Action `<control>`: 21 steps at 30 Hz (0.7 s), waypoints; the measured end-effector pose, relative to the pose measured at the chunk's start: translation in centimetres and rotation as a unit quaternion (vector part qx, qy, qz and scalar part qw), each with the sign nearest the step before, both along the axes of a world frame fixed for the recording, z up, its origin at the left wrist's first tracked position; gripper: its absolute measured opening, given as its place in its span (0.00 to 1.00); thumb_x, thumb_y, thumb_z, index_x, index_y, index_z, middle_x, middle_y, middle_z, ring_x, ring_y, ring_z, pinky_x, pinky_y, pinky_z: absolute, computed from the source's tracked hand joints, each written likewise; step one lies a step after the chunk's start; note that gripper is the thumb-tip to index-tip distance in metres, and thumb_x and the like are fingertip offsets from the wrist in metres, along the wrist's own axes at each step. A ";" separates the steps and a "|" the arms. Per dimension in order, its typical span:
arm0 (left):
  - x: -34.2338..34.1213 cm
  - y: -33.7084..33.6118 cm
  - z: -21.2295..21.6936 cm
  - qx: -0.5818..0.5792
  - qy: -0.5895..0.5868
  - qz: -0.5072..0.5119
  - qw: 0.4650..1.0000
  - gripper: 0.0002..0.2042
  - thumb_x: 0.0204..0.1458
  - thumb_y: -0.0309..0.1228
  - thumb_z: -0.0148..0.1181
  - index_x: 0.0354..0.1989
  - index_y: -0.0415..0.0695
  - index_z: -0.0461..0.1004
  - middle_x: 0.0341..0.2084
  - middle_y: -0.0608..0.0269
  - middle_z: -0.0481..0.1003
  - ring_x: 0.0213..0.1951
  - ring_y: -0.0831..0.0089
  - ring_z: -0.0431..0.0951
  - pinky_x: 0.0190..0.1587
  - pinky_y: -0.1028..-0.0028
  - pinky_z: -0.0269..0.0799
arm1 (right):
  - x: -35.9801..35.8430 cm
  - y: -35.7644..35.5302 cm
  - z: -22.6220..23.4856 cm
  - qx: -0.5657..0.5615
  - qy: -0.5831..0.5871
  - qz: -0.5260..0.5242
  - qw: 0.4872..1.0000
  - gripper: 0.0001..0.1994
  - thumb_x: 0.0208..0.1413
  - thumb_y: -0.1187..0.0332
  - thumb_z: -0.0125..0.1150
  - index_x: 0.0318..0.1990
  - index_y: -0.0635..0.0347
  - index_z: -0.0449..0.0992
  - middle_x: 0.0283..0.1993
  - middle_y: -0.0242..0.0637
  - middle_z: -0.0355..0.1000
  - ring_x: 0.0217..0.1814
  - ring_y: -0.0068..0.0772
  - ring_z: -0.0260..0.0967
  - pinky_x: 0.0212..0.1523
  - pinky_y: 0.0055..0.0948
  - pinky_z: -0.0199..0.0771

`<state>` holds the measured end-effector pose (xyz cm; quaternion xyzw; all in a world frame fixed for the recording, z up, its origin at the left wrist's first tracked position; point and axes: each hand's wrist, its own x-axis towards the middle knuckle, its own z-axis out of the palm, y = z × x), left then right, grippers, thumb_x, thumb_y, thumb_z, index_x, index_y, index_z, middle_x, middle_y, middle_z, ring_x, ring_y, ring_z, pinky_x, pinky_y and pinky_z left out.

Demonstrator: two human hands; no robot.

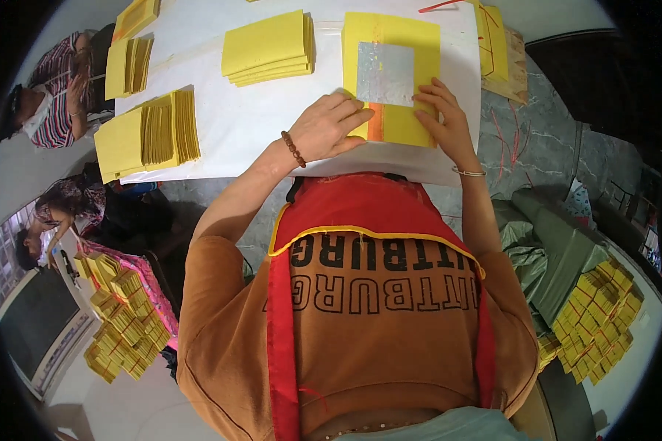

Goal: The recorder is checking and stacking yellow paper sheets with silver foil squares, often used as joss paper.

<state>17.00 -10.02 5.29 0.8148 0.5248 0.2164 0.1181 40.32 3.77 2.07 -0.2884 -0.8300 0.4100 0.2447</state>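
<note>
A large yellow paper sheet (pixel 401 128) lies before me on the white-covered table. It bears a silver foil square (pixel 386 73) and an orange stripe running top to bottom. My left hand (pixel 329 126) rests at the sheet's left edge, fingers stretched toward the stripe just below the foil. At the right edge, my right hand (pixel 446 121) has its fingers spread, the tips near the foil's lower right corner. Neither hand visibly grips anything. Whether the sheet is single or the top of a stack, I cannot tell.
A stack of folded yellow paper (pixel 268 48) lies left of the sheet. More yellow bundles (pixel 151 136) line the table's left end. Yellow paper on a board (pixel 496 44) sits past the right edge. Piled bundles (pixel 596 320) stand behind right. Two people (pixel 55 95) sit at left.
</note>
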 end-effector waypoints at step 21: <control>0.0 0.3 -0.4 0.024 -0.107 0.016 0.994 0.07 0.48 0.33 0.58 0.33 0.44 0.75 0.30 0.63 0.73 0.36 0.66 0.71 0.39 0.70 0.68 | 0.8 0.4 -0.7 -0.224 0.157 -0.019 0.962 0.17 0.62 0.63 0.42 0.53 0.62 0.68 0.60 0.39 0.61 0.69 0.37 0.46 0.66 0.32 0.43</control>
